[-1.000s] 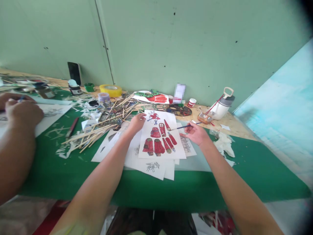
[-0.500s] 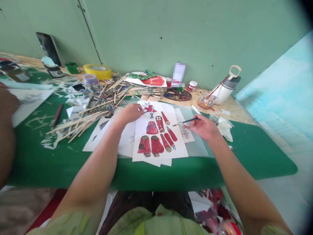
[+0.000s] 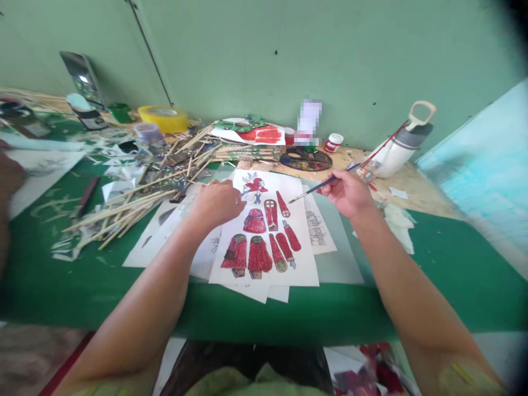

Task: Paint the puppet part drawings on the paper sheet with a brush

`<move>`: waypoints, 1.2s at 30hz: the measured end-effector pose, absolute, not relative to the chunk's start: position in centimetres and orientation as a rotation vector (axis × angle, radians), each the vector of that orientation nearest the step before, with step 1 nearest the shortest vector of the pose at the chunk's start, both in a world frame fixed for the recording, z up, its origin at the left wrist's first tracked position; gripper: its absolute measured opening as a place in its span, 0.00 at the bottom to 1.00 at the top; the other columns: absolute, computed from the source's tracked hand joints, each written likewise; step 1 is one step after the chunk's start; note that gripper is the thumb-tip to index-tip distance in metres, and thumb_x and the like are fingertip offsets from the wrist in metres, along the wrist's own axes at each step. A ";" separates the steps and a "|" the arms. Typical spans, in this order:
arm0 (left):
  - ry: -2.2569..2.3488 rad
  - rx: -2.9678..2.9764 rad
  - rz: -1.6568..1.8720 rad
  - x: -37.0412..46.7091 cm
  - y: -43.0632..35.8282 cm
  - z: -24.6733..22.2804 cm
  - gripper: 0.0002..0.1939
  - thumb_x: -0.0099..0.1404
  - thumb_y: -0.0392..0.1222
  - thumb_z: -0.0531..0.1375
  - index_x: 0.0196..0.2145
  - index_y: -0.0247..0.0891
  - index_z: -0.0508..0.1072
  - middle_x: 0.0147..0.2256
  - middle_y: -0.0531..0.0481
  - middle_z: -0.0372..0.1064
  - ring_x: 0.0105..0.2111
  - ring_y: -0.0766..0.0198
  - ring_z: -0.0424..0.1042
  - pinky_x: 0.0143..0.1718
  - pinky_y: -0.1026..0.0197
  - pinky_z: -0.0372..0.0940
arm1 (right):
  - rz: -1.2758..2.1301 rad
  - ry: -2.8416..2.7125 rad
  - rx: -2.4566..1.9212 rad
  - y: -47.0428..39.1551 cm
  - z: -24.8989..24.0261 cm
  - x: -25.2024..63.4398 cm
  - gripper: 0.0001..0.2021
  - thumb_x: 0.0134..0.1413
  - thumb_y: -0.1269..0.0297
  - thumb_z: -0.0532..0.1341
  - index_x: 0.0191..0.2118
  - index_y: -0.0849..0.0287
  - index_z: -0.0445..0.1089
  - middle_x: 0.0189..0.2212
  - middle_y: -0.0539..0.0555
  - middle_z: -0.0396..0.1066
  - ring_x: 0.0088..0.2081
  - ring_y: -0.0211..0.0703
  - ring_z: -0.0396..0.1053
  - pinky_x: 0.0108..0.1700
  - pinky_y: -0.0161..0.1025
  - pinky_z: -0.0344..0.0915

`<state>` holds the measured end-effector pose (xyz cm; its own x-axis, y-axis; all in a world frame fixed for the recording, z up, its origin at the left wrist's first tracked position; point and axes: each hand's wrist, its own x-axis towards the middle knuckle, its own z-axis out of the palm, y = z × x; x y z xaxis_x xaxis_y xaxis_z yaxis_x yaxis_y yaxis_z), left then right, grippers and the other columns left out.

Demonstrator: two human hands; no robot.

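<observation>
A white sheet (image 3: 305, 269) with red painted figure parts lies on top of other papers on the green table. My left hand (image 3: 220, 202) rests at the sheet's upper left edge, its fingers bent; what they hold, if anything, is hidden. My right hand (image 3: 350, 192) pinches a thin blue paintbrush (image 3: 325, 182). The brush slants down to the left, its tip over the right side of the sheet near a narrow red shape. Drawn papers (image 3: 325, 236) stick out from under the sheet on the right.
Wooden sticks (image 3: 124, 212) and scraps lie left of the papers. Behind are yellow tape (image 3: 164, 118), a paint palette (image 3: 305, 159), a small paint jar (image 3: 333, 143) and a white bottle (image 3: 402, 146). Another person's hand (image 3: 10, 179) is at the far left; crumpled tissue (image 3: 398, 223) lies at right.
The view has shifted slightly. My left hand has moved down along the sheet's edge. My right hand has risen, with the brush tilted more steeply.
</observation>
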<state>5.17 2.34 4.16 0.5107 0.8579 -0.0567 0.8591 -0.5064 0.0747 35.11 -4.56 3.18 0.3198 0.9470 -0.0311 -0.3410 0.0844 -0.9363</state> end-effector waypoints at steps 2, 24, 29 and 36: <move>1.428 2.737 0.117 5.3 1.9 4.3 0.16 0.69 0.45 0.55 0.38 0.38 0.82 0.43 0.41 0.75 0.50 0.43 0.72 0.52 0.45 0.67 | 1.090 -0.705 -1.051 -4.5 2.6 35.3 0.08 0.55 0.66 0.64 0.26 0.59 0.70 0.16 0.48 0.68 0.19 0.35 0.65 0.33 0.37 0.72; 0.989 2.666 0.165 6.7 1.2 2.8 0.17 0.72 0.33 0.47 0.50 0.36 0.72 0.43 0.41 0.71 0.43 0.57 0.74 0.48 0.55 0.68 | 0.969 -0.825 -1.094 -7.1 3.6 36.3 0.09 0.57 0.69 0.61 0.26 0.57 0.73 0.23 0.49 0.70 0.21 0.37 0.68 0.28 0.37 0.66; 0.979 2.758 0.148 6.9 1.2 2.5 0.18 0.73 0.32 0.47 0.51 0.34 0.73 0.42 0.39 0.72 0.42 0.56 0.73 0.47 0.53 0.68 | 0.889 -0.972 -1.194 -7.2 3.4 35.9 0.09 0.58 0.69 0.62 0.26 0.58 0.74 0.21 0.50 0.69 0.22 0.38 0.70 0.28 0.37 0.67; 0.891 2.827 0.159 7.0 1.4 2.2 0.19 0.69 0.29 0.48 0.47 0.37 0.76 0.40 0.43 0.75 0.45 0.56 0.73 0.49 0.54 0.67 | 0.803 -1.176 -1.223 -7.6 3.1 35.3 0.09 0.63 0.63 0.63 0.31 0.57 0.74 0.24 0.49 0.71 0.27 0.40 0.73 0.36 0.40 0.71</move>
<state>6.99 1.36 2.24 0.8156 0.5765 0.0494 0.5581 -0.8063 0.1963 35.33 -7.56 3.07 0.2512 0.9391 0.2347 0.1237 0.2093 -0.9700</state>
